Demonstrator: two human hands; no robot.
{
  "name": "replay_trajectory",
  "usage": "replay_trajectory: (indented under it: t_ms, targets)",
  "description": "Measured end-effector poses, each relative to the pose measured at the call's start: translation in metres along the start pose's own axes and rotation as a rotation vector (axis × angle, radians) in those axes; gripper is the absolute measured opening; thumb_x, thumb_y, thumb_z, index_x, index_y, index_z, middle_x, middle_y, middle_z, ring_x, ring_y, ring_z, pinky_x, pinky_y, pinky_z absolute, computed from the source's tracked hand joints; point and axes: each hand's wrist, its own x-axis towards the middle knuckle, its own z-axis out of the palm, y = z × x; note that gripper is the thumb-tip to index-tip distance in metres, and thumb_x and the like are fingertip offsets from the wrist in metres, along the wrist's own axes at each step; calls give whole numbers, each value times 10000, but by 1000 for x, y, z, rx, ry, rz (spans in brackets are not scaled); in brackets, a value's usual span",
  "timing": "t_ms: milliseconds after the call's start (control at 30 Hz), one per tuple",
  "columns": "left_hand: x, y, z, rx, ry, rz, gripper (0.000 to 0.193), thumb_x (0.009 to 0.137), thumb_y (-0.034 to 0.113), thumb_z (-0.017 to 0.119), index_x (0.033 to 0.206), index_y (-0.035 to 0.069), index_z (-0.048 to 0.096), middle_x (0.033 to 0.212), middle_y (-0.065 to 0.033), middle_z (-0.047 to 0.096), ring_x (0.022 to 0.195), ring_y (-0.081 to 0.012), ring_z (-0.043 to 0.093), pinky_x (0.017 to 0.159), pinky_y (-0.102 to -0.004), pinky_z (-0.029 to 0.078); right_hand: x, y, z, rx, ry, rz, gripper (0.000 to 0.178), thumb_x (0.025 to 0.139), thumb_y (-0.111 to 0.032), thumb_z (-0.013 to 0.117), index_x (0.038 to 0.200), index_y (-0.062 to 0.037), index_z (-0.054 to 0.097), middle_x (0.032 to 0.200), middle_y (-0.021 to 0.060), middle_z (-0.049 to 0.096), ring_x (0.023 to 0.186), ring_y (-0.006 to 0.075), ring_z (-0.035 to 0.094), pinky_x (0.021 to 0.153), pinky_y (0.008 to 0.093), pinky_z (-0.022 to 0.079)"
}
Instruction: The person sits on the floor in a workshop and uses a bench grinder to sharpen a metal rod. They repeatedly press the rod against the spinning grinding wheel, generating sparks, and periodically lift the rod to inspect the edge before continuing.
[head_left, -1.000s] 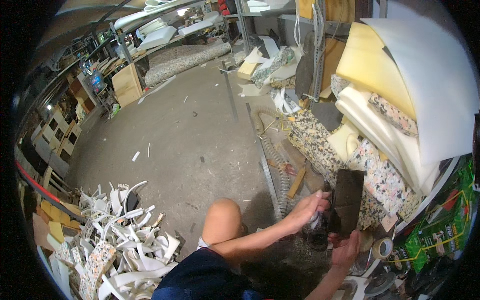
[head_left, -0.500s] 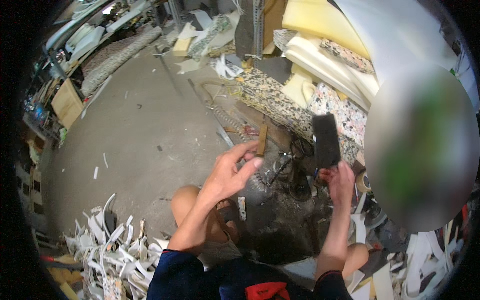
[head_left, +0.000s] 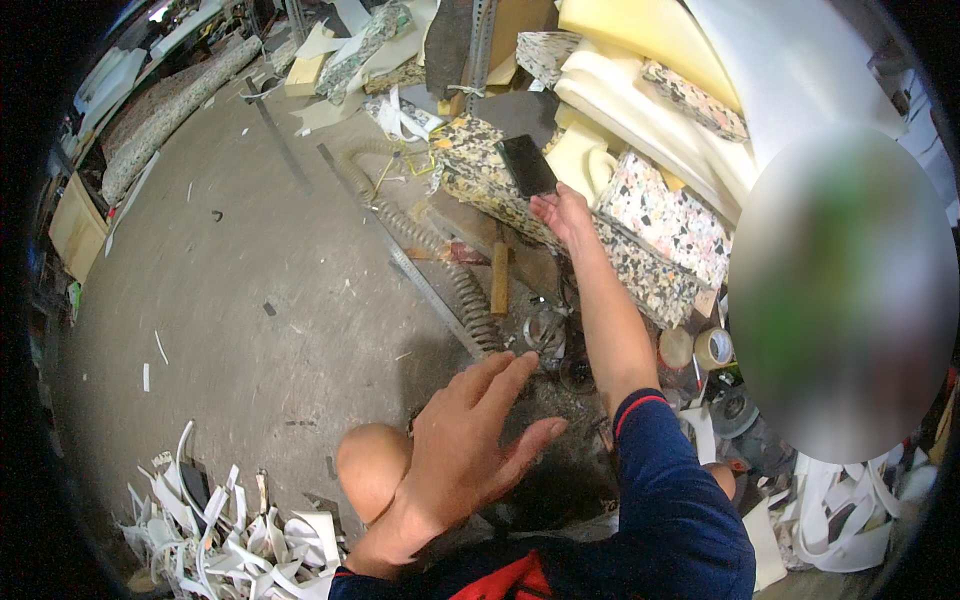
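Note:
My right hand (head_left: 565,213) reaches far forward and grips the near end of a flat black smartphone (head_left: 527,166). The phone is over the top of a speckled foam block (head_left: 470,160); whether it rests on the foam I cannot tell. Close to me, my left hand (head_left: 465,430) hovers above the floor with its fingers apart and nothing in it. Beyond the left hand lie a coiled hose (head_left: 472,300), a long metal ruler (head_left: 430,295) and a wooden handle (head_left: 500,278).
Yellow and white foam sheets (head_left: 640,100) are stacked at the far right. Rolls of tape (head_left: 713,347) stand right of my right arm. Heaps of white foam offcuts (head_left: 240,540) lie at the lower left and lower right. A blurred oval hides the right side.
My right hand has carried the phone forward and left, over the speckled foam. My left hand has drawn back toward me and opened wider. The view has shifted somewhat.

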Motion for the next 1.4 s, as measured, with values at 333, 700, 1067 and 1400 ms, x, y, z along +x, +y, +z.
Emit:
replay_trajectory:
  t_ms: [333, 700, 1067, 1400]
  targets:
    - [2, 25, 17, -122, -104, -244, 564, 823, 168, 765, 1321, 0, 560, 1205, -210, 637, 1092, -314, 626, 938, -392, 491, -72, 38, -29, -502, 191, -542, 259, 962, -268, 550, 857, -37, 598, 741, 49, 594, 633, 153, 627, 530, 306, 485]
    - [-9, 45, 49, -164, -40, -80, 503, 806, 75, 723, 1285, -20, 600, 1157, -188, 673, 1053, -280, 644, 957, -382, 482, -397, -29, -211, -1272, 370, -146, 262, 954, -237, 610, 1073, -24, 707, 823, 145, 712, 757, 205, 700, 714, 375, 544]
    - [-20, 67, 72, -179, 76, -40, 391, 917, 101, 659, 1284, -21, 604, 1194, -167, 673, 1067, -224, 655, 933, -340, 510, -302, 44, -254, -1763, 751, -317, 336, 827, -187, 682, 1083, 24, 625, 1091, 294, 620, 968, 436, 663, 787, 503, 566]
    - [-134, 55, 35, -241, 164, -92, 384, 1004, 168, 556, 1301, -75, 561, 1213, -241, 644, 1075, -282, 663, 961, -412, 532, -297, 43, -257, -1619, 676, -359, 347, 811, -192, 705, 1058, 29, 605, 1048, 267, 636, 1015, 404, 644, 821, 504, 552]
